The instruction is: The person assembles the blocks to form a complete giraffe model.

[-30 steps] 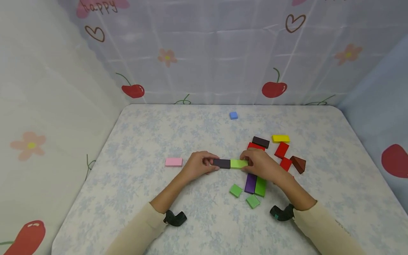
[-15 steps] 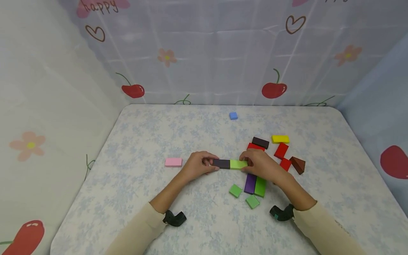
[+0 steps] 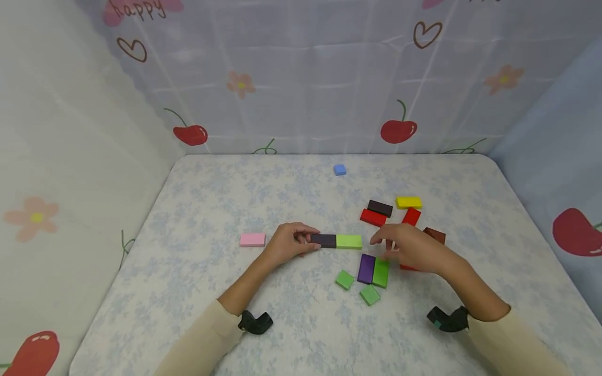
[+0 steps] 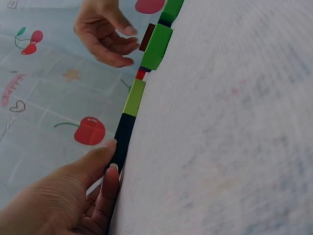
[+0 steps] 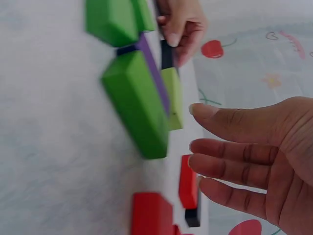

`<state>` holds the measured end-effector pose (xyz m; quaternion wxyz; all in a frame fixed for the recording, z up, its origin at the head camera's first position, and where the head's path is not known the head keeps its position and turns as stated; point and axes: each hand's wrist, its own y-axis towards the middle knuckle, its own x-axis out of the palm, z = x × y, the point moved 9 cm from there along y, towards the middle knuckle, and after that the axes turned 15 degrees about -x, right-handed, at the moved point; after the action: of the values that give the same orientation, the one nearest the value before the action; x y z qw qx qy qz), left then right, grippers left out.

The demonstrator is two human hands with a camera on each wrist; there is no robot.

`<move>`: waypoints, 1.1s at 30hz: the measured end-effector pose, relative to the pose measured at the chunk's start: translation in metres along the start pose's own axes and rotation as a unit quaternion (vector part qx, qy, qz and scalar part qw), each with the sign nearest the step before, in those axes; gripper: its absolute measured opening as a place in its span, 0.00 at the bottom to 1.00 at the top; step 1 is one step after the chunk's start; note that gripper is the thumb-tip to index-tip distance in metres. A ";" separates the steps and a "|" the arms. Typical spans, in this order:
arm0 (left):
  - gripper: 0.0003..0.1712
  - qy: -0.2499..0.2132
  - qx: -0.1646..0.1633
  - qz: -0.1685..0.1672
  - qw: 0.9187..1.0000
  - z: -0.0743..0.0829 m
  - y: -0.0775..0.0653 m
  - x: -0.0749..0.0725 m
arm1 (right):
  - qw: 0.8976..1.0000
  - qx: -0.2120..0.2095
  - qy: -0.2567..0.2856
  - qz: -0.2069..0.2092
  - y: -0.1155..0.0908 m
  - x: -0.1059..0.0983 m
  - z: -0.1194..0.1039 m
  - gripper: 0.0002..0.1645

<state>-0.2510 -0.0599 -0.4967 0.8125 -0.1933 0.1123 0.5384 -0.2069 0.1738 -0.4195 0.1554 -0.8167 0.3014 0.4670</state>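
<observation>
In the head view, my left hand [image 3: 286, 244] pinches the left end of a black block [image 3: 325, 241] lying on the table. A lime green block [image 3: 349, 242] lies end to end with it on the right. My right hand [image 3: 416, 248] hovers to the right of that row, holding nothing. Its fingers [image 5: 234, 159] are spread and relaxed in the right wrist view. Under and beside it lie a purple block [image 3: 366, 269] and a green block [image 3: 381, 273], side by side. Partly hidden behind the right hand are red blocks and a brown block [image 3: 435, 235].
Two small green blocks [image 3: 370, 295] lie in front. A red block [image 3: 373, 217], another black block [image 3: 380, 208] and a yellow block [image 3: 408, 202] are behind the right hand. A pink block [image 3: 252, 239] lies at left, a small blue block [image 3: 340, 169] near the far edge.
My right hand has let go of the lime green block and moved right, over the scattered blocks. My left hand keeps its pinch on the black block. The head view has shifted slightly.
</observation>
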 end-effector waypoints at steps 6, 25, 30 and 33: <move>0.20 0.008 0.005 0.006 1.000 0.000 0.000 -0.002 | 0.999 -0.020 -0.012 -0.041 -0.016 0.019 -0.002 0.23; 0.17 0.021 0.008 0.007 1.000 0.000 -0.001 0.002 | 0.998 -0.007 -0.055 -0.026 -0.029 0.027 -0.004 0.22; 0.17 0.018 0.013 0.007 1.000 0.001 -0.001 0.001 | 0.998 -0.014 -0.044 -0.038 -0.029 0.027 -0.004 0.21; 0.16 0.018 0.015 0.008 1.000 0.001 -0.002 0.001 | 0.999 -0.017 -0.005 -0.046 -0.031 0.026 -0.003 0.19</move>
<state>-0.2488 -0.0591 -0.4960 0.8090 -0.1900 0.1365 0.5392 -0.1750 0.1870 -0.4409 0.1648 -0.8301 0.2546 0.4679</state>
